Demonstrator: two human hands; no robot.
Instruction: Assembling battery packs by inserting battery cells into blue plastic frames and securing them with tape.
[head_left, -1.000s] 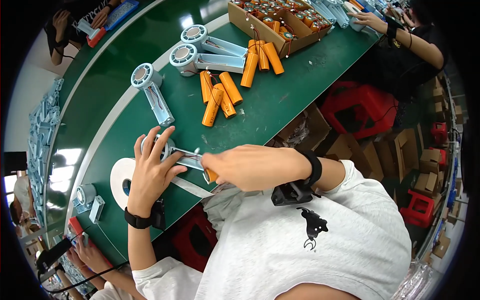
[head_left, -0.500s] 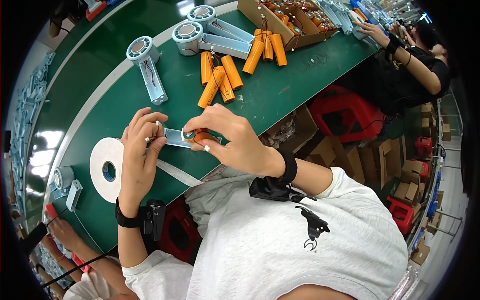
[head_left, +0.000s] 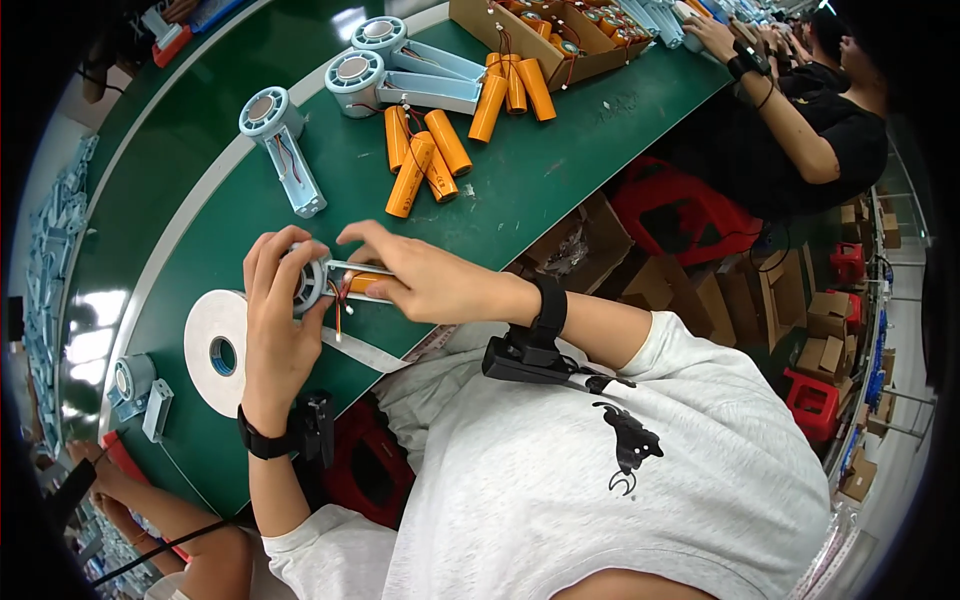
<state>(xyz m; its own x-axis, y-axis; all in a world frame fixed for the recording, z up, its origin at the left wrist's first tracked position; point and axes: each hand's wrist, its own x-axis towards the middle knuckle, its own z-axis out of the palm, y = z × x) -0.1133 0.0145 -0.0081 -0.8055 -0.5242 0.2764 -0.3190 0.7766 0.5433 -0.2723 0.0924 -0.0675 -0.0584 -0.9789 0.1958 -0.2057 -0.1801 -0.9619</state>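
The right edge of the tape roll is hidden behind the left hand. Just right of the roll, that hand also covers part of the head of a fan, while the right hand hides the far ends of its handle and of a battery. Well above and right of the roll, a cardboard box is cut off by the top edge. Far left of the roll, a heap of blue parts is too small to tell apart. Below the roll, a co-worker's arm runs out of view.
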